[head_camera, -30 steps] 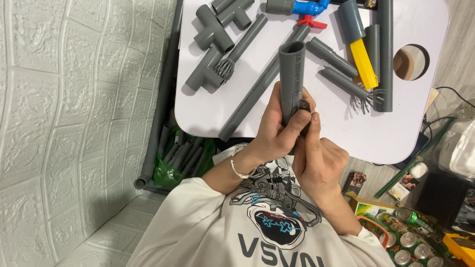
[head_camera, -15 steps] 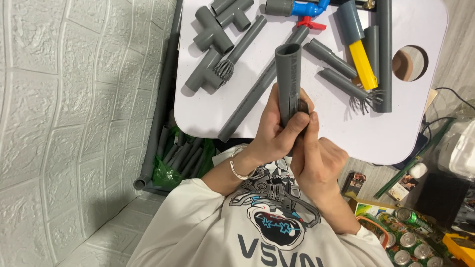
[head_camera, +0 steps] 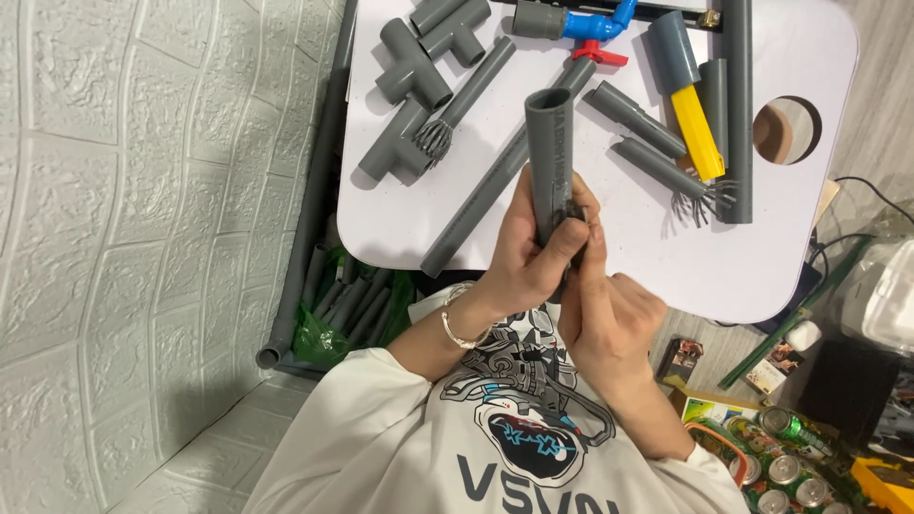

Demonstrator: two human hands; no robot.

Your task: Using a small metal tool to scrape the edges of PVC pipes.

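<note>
While your left hand (head_camera: pixel 519 257) wraps closed around the lower part of the short grey pipe (head_camera: pixel 550 162), holding it upright above the near edge of the white counter (head_camera: pixel 628 257), your right hand (head_camera: pixel 609 319) is curled shut just beside it, fingertips (head_camera: pixel 583 228) pressed to the pipe's lower end. On the counter beyond lie a long grey pipe (head_camera: pixel 476 205), grey tee fittings (head_camera: pixel 411 71), a wire brush (head_camera: pixel 435 138), a yellow-handled tool (head_camera: pixel 697 143) and a blue valve (head_camera: pixel 590 24) with a red handle. Off the counter's left edge, spare pipes (head_camera: pixel 347 305) sit in a green bag on the floor.
</note>
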